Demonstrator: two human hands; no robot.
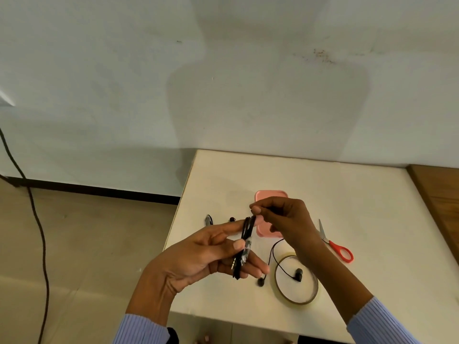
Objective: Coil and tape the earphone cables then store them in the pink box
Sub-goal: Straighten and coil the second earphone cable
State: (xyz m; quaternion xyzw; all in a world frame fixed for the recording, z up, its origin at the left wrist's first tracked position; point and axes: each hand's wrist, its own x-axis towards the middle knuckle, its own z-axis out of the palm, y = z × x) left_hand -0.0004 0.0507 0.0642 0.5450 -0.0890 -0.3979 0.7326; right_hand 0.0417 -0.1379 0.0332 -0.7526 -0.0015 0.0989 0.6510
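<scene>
1. Black thin earphone cable (246,244), looped into a long bundle, pinched between thumb and fingers of the left hand (198,254).
2. Right hand (280,217) pinching the bundle's top strand; earbuds dangling over the brown tape roll (296,279).
3. Still coiling, apparently; next, taping needed.
4. Pink plastic box (270,194) behind, red-handled scissors (335,244) beside, on the white surface (372,194).
</scene>
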